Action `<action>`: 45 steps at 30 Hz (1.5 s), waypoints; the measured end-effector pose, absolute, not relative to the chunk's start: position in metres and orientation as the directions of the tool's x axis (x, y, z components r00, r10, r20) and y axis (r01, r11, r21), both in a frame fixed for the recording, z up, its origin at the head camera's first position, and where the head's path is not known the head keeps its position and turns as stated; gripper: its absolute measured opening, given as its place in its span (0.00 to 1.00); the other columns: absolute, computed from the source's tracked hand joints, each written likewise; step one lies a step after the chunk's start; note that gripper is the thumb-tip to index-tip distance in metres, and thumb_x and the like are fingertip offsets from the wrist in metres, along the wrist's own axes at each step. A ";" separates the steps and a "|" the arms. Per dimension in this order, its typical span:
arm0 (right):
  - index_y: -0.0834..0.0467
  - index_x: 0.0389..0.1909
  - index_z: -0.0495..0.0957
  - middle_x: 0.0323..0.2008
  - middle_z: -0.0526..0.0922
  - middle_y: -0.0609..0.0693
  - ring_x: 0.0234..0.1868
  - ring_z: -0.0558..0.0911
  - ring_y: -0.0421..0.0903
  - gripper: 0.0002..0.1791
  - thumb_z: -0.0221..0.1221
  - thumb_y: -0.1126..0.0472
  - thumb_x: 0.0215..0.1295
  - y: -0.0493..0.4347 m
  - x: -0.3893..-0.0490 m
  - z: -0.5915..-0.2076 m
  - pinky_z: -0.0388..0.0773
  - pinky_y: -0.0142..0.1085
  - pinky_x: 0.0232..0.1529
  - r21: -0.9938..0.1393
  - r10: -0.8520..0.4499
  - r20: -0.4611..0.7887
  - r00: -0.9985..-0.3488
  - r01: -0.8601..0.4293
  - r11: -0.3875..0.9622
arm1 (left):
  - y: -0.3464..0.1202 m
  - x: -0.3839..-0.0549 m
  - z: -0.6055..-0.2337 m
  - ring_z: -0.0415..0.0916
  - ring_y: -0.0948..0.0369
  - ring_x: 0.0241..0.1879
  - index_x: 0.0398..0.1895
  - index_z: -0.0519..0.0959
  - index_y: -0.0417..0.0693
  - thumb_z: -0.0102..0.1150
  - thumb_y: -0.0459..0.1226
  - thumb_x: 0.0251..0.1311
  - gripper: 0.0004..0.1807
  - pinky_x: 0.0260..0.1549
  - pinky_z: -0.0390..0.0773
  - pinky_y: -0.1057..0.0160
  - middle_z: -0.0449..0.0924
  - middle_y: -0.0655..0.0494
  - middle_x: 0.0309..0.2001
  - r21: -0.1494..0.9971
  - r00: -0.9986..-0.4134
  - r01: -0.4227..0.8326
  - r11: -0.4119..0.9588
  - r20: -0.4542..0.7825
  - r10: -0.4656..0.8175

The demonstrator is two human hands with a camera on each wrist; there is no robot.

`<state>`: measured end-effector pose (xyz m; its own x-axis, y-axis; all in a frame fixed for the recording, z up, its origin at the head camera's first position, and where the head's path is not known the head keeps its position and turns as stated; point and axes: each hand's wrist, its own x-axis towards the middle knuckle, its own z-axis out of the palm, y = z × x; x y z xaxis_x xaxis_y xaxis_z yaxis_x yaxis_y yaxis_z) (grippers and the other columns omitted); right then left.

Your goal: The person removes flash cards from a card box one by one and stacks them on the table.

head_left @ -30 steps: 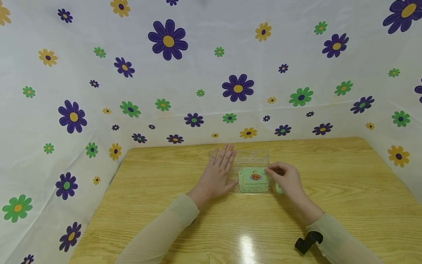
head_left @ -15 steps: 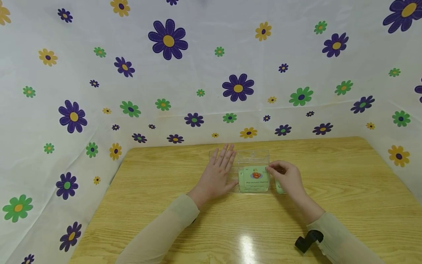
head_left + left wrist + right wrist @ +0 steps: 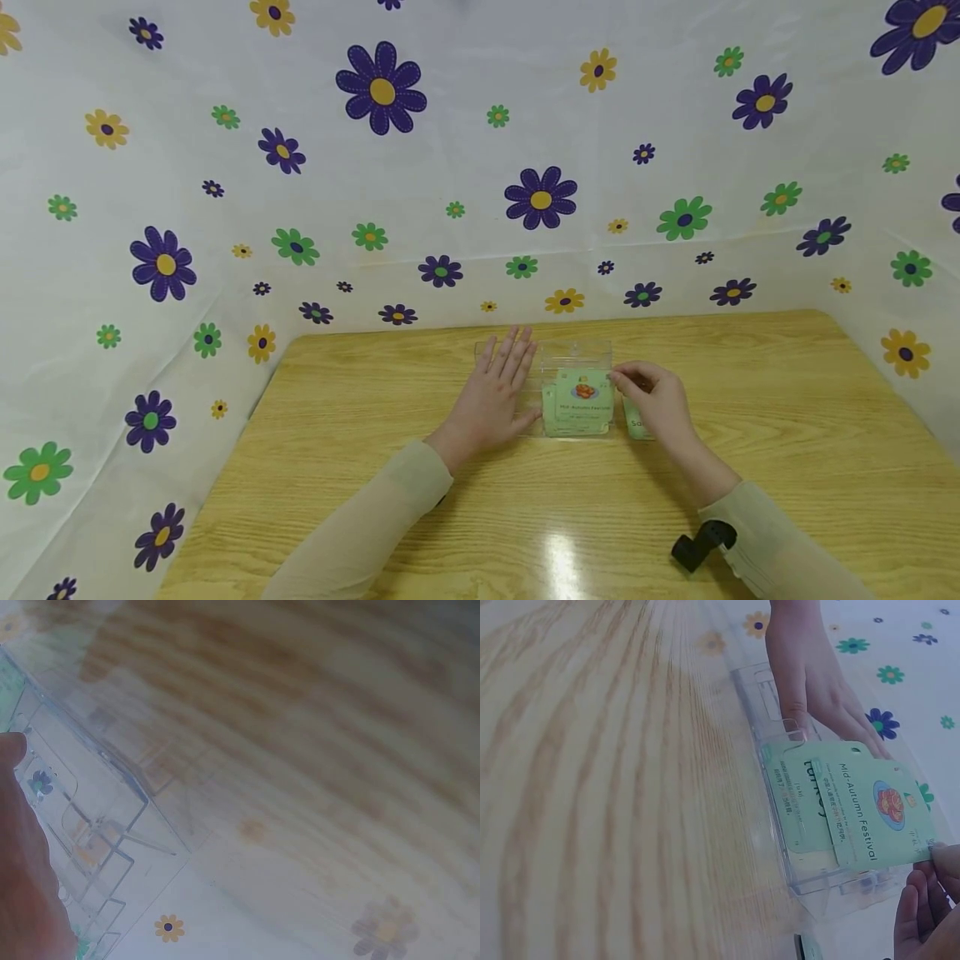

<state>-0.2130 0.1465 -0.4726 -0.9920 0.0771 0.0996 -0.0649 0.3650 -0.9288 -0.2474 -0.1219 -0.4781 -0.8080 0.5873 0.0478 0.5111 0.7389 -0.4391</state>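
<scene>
My right hand (image 3: 660,404) pinches the right corner of a pale green "Mid-Autumn Festival" flash card (image 3: 583,390) with a plate of food printed on it. Seen from the right wrist, this card (image 3: 877,810) is tilted up over another green card reading "turkey" (image 3: 795,799), which lies in a clear plastic box (image 3: 781,877). My left hand (image 3: 487,404) rests with straight fingers on the box's left part, its thumb by the cards. In the left wrist view, part of that hand (image 3: 30,885) shows next to the box's transparent edges (image 3: 120,769).
Partly behind my right hand, another green card (image 3: 636,423) lies on the wooden table (image 3: 480,533), just right of the box. A white flower-print sheet (image 3: 465,150) stands around the table's back and sides.
The Mid-Autumn Festival card has been raised and shifted slightly away from the cards below, with my right hand moving a little with it. My left hand has stayed in place.
</scene>
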 end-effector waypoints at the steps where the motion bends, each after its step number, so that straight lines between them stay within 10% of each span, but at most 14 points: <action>1: 0.70 0.52 0.85 0.48 0.88 0.66 0.37 0.79 0.25 0.13 0.62 0.63 0.77 0.147 -0.213 -0.472 0.78 0.20 0.39 -0.930 0.079 0.097 -0.992 -0.062 0.362 | -0.122 -0.247 -0.478 0.24 0.46 0.87 0.87 0.35 0.40 0.31 0.71 0.76 0.56 0.86 0.36 0.44 0.29 0.43 0.88 -0.440 -0.808 0.511 0.738 0.047 0.587; 45: 0.70 0.52 0.84 0.46 0.87 0.61 0.37 0.78 0.28 0.14 0.60 0.61 0.79 0.164 -0.212 -0.466 0.78 0.22 0.37 -0.936 0.110 0.094 -0.989 -0.050 0.349 | -0.122 -0.248 -0.478 0.34 0.45 0.88 0.87 0.36 0.39 0.32 0.70 0.76 0.55 0.86 0.39 0.43 0.31 0.42 0.88 -0.419 -0.800 0.524 0.742 0.058 0.597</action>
<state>-0.2117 0.1641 -0.4658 -0.9895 0.1103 0.0936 -0.0496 0.3493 -0.9357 -0.2484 -0.1222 -0.4781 -0.7999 0.5974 0.0577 0.5237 0.7417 -0.4191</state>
